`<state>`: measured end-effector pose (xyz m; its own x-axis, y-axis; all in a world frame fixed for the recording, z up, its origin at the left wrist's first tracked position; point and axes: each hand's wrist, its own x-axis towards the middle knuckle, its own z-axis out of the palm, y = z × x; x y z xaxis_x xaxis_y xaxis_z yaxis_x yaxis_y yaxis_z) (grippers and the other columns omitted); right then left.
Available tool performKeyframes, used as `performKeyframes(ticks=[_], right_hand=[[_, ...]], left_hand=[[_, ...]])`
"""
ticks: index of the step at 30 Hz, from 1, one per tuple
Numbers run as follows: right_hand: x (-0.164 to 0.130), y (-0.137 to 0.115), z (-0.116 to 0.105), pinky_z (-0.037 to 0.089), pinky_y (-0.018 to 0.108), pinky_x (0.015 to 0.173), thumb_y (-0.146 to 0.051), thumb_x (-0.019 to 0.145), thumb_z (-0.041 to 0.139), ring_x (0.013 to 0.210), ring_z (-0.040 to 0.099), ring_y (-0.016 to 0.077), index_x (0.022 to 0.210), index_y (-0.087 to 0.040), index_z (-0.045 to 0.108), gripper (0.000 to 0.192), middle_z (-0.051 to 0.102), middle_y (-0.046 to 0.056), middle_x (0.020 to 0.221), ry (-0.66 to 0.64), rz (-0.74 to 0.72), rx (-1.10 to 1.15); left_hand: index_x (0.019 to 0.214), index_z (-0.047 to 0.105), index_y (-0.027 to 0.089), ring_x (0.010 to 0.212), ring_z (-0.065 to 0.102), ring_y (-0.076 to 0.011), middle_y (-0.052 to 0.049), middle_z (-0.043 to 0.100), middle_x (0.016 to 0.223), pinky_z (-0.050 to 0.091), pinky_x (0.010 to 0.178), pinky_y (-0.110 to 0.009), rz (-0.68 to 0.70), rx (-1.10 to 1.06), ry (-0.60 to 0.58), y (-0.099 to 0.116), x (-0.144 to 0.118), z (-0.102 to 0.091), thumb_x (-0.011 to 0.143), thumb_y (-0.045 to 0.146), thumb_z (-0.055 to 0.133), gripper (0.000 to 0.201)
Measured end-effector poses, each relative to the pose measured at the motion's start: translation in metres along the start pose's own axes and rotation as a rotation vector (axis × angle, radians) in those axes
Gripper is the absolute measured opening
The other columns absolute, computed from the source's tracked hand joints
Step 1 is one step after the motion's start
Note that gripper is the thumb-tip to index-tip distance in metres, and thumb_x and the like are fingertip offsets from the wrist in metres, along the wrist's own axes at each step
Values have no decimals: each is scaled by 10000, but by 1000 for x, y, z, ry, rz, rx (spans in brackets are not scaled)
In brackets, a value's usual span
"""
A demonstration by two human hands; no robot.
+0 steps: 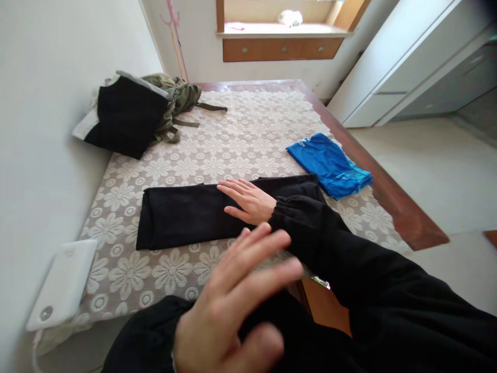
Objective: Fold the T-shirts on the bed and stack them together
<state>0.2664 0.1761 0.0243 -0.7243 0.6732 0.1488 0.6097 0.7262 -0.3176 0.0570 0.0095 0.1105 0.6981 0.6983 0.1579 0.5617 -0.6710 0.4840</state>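
We find the black cloth [186, 215] directly under the fingers of the right hand [250, 202], lying flat in a long band. Those fingers are extended, palm down, close together, with the thumb apart. The left hand [229, 295] is blurred, nearer to us than the right fingers; its own fingers are parted and grip nothing.

We judge the lengthwise folding done: the band runs roughly straight past the right fingertips, layers showing at its left end. The sleeve partly covers its right side. We see no crosswise fold, so by our judgement the band is not yet compact.

To the right of the right fingers, a blue garment [326, 163] lies in a neat bundle. Ahead and left of the fingertips, we record black clothing [128, 111] beside a green bag [184, 98], both on a lace cover [171, 269]
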Motion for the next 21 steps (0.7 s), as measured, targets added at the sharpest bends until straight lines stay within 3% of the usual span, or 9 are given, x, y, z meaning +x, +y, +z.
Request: performKeyframes(ticks=[4, 6, 9, 11, 14, 17, 21], right_hand=[[-24, -15, 10, 274, 596, 1379, -570, 1087, 549, 1705, 273, 344, 1747, -142, 378, 805, 348, 163, 1807, -3, 43, -35], [-30, -15, 14, 244, 627, 1383, -655, 1051, 583, 1711, 235, 379, 1757, -136, 357, 905, 303, 176, 1819, -17, 72, -58], [-31, -8, 16, 184, 644, 1392, -766, 996, 608, 1718, 196, 397, 1770, -111, 307, 1057, 247, 192, 1831, -59, 78, -66], [-30, -3, 15, 152, 661, 1392, -816, 960, 624, 1721, 181, 401, 1777, -113, 280, 1132, 230, 195, 1835, -77, 68, -59], [-30, 2, 14, 111, 721, 1374, -808, 970, 616, 1722, 165, 414, 1783, -142, 271, 1106, 224, 188, 1838, -83, 66, -55], [-31, 6, 11, 82, 749, 1360, -785, 990, 608, 1722, 151, 427, 1775, -129, 287, 1072, 201, 189, 1844, -103, 47, -64], [-32, 9, 8, 56, 762, 1351, -815, 907, 707, 1717, 138, 460, 1781, -166, 285, 1169, 211, 180, 1846, -119, 49, -72]], left_hand=[[1773, 249, 251, 1723, 164, -333, -91, 326, 1821, 198, 1397, -689, -191, 137, -33, -60, 31, 11, 1141, 355, 373, 653], [1767, 244, 170, 1721, 115, -398, -162, 270, 1831, 161, 1378, -723, -295, 219, -79, -93, 39, 17, 1125, 421, 452, 720], [1776, 153, 126, 1716, 42, -451, -223, 165, 1842, 115, 1357, -750, -309, 244, -209, -128, 49, 19, 1029, 612, 624, 1008], [1782, 94, 129, 1720, 14, -446, -227, 127, 1847, 90, 1357, -736, -269, 212, -291, -141, 58, 15, 950, 723, 684, 1181], [1782, 87, 126, 1727, 3, -420, -220, 114, 1850, 44, 1370, -695, -215, 181, -340, -153, 72, 11, 888, 827, 680, 1281], [1775, 147, 110, 1730, 71, -400, -212, 163, 1845, -3, 1387, -639, -163, 209, -288, -159, 81, 14, 862, 878, 664, 1300], [1768, 211, 116, 1720, 176, -368, -193, 266, 1827, 21, 1406, -579, -92, 276, -189, -164, 80, 21, 914, 858, 615, 1202]])
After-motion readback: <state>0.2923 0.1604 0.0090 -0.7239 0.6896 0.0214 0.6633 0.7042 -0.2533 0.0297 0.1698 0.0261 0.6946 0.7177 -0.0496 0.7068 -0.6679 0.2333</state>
